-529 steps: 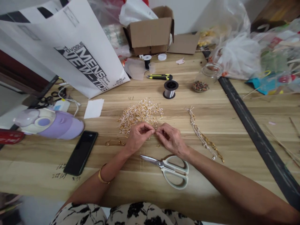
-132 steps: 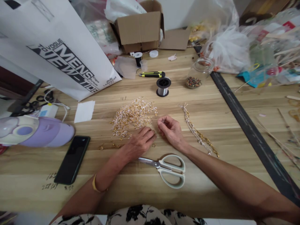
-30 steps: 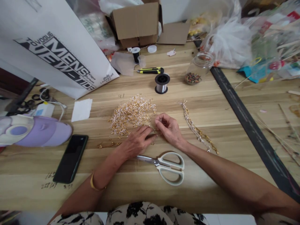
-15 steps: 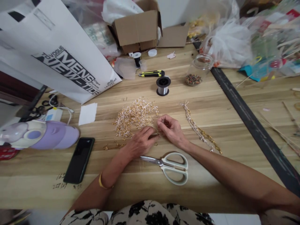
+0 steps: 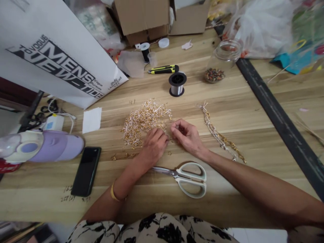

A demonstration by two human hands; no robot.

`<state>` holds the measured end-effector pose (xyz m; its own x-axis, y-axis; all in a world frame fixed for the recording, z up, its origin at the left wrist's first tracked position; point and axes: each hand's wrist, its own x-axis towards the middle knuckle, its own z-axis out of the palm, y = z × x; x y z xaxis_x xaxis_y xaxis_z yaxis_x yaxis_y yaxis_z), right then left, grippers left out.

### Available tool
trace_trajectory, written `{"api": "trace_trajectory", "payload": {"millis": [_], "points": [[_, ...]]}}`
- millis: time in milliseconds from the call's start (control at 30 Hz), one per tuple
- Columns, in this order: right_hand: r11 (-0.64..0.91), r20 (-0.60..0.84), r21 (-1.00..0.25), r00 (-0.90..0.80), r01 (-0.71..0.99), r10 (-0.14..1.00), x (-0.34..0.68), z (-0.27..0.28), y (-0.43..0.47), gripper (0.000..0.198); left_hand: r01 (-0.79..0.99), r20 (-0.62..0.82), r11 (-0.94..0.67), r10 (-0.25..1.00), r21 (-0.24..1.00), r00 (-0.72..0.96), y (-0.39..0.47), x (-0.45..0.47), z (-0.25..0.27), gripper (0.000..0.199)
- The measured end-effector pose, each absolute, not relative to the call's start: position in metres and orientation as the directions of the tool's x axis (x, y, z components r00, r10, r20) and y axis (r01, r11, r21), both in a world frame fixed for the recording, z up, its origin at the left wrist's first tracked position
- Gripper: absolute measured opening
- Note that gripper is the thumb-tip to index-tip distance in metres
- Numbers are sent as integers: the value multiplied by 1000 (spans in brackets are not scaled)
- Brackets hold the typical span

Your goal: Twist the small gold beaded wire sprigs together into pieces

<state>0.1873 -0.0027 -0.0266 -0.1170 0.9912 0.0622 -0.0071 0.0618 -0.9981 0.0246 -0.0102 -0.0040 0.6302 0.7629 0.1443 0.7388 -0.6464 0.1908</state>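
**Left hand (image 5: 155, 143) and right hand (image 5: 187, 135) work close together beside a pile of small gold and clear pieces (image 5: 143, 120)**

In the head view, the pile lies on the wooden table (image 5: 154, 206), in front of the left hand. That hand is palm down at the pile's lower right edge, its fingers bent and close together; whether they hold anything cannot be told. The right hand, just beside it, has its fingers curled and its thumb near the index finger; the fingers hide whatever might be between them. A narrow gap separates the two hands.

A small gold ring (image 5: 169, 153) lies on the table just below that gap. Nearer the body are scissors (image 5: 174, 173), handles to the right, blades pointing toward the left wrist. Gold and silver chains (image 5: 218, 135) lie side by side to the right of the right hand.

Beyond the pile, a spool of silver wire (image 5: 177, 89) stands upright, with a yellow and black cutter (image 5: 164, 70) lying just behind it. A glass jar (image 5: 215, 74) stands farther right, partly filled with dark and reddish bits. A phone (image 5: 86, 172) lies left of the left forearm.
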Motion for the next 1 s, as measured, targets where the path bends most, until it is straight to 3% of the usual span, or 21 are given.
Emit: {"api": "trace_trajectory", "payload": {"millis": [133,267,400,533,633,800,1000], "points": [[71,72,-997,-115,-15,991,188,-27,-2,16,753,117,-631,775,186,621,-10,26,-3,23],[79,81,-997,-106,-17,991,189,-27,-2,15,719,150,-555,823,420,548,-11,22,-3,15],[76,78,-997,-108,-29,991,189,-28,-2,15,632,-1,-245,932,735,362,-12,18,0,9],[76,80,-996,-107,-38,991,189,-28,-2,16,467,-209,66,942,882,262,-10,17,4,15],[67,72,-996,-100,-50,992,189,-26,-2,17,419,-237,112,936,901,258,-9,16,4,14],[50,56,-996,-77,-77,995,189,-23,-2,20,498,-81,-68,959,865,272,-10,14,-3,9],[52,59,-994,-72,-98,996,189,-22,-2,23,685,78,-281,947,672,312,-13,14,-5,17]]}}
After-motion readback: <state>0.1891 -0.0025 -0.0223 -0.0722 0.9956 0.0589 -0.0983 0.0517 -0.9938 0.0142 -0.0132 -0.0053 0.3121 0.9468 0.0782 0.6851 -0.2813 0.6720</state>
